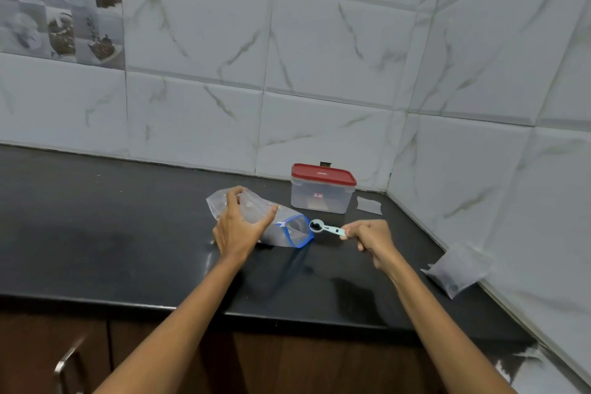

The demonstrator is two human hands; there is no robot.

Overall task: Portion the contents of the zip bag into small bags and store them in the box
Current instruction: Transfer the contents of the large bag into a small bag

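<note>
A clear zip bag (292, 229) with a blue zip rim lies on its side on the black counter (96, 233), its mouth open toward the right. My left hand (238, 225) presses down on the bag's body and grips it. My right hand (371, 238) pinches the handle of a pale blue measuring spoon (326, 228). The spoon's bowl holds a small dark heap and sits just outside the bag's mouth. A clear plastic box (321, 197) with a red lid, shut, stands behind the bag near the wall.
One small clear bag (369, 205) lies flat to the right of the box. Another small bag (457, 269) with dark contents leans against the right wall. Tiled walls meet in a corner behind the box. Cabinet doors sit below the counter edge.
</note>
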